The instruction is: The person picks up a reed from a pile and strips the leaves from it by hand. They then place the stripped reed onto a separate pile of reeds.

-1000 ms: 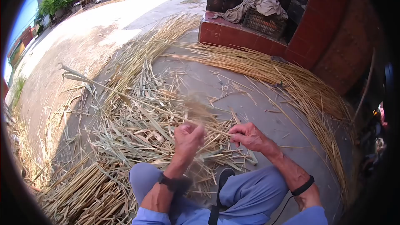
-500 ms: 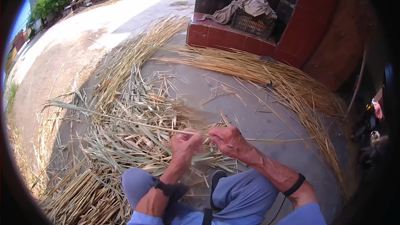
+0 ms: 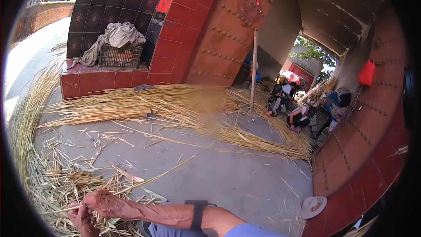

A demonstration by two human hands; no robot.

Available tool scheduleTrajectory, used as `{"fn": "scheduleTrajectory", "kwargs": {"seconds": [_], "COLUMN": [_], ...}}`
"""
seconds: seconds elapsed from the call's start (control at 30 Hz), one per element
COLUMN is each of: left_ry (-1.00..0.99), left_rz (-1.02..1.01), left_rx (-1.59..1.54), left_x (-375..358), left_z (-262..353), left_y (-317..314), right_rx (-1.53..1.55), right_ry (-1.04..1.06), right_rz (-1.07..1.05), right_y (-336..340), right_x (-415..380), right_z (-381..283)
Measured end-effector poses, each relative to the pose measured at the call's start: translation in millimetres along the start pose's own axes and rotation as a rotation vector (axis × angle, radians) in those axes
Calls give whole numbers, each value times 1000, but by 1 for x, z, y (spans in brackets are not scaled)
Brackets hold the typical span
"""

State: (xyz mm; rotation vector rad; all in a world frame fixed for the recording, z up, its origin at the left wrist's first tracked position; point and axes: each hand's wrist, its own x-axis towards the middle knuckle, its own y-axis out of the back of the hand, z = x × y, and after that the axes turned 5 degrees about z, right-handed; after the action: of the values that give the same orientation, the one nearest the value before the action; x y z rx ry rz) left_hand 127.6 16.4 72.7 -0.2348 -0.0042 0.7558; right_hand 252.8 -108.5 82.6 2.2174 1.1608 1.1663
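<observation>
At the lower left, my left hand [image 3: 82, 219] is closed around a long thin reed stalk [image 3: 160, 175]. My right hand [image 3: 105, 202] grips the same stalk right beside it, fingers curled and partly hidden behind the knuckles. From my hands the thin end slants up to the right over the concrete, while a paler length sticks out to the left. Below and around both hands lies a heap of stripped leaves and husks [image 3: 57, 180].
Bundled stalks [image 3: 109, 101] stretch along the red tiled step, and more stalks [image 3: 263, 142] run toward the doorway. A cloth-topped crate [image 3: 118, 57] sits on the step. Several people [image 3: 285, 98] crouch inside the gateway beyond a wooden pole [image 3: 254, 70]. A hat [image 3: 312, 206] lies at right.
My view has swung to the right, bringing the gateway and the people into sight. My hands now appear farther left and lower, both still on a stalk.
</observation>
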Motion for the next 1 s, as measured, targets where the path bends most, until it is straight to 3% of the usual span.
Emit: {"fn": "scheduleTrajectory", "kwargs": {"seconds": [0.03,0.07,0.17,0.27,0.37,0.4,0.5,0.53,0.63,0.87,1.0], "left_ry": [1,-13,-9,74,-39,-269,-193,131,154,-68,69], "left_rz": [-69,-71,-67,-51,-99,-119,-101,-11,-9,-90,-91], "left_rx": [156,148,138,170,296,443,408,135,169,407,79], "left_x": [-12,-10,-14,-19,-13,-16,-18,-19,-22,-25,-18], "left_z": [29,30,26,34,33,33,33,38,47,44,34], "left_y": [-6,-10,-11,-22,-21,-25,-26,-30,-31,-25,-20], "right_rx": [10,11,34,-24,-10,0,37,14,4,-38,-76], "right_ry": [6,49,-34,32,-30,-66,-102,-105,-49,-26,-8], "right_rz": [-7,87,42,112,56,8,50,67,87,104,79], "right_y": [-2,-11,-2,-2,-3,0,5,1,-2,-6,-5], "right_x": [-2,-5,-3,-9,-5,-2,-2,-3,-3,-4,-3], "right_z": [4,9,9,13,18,15,7,10,12,11,12]}}
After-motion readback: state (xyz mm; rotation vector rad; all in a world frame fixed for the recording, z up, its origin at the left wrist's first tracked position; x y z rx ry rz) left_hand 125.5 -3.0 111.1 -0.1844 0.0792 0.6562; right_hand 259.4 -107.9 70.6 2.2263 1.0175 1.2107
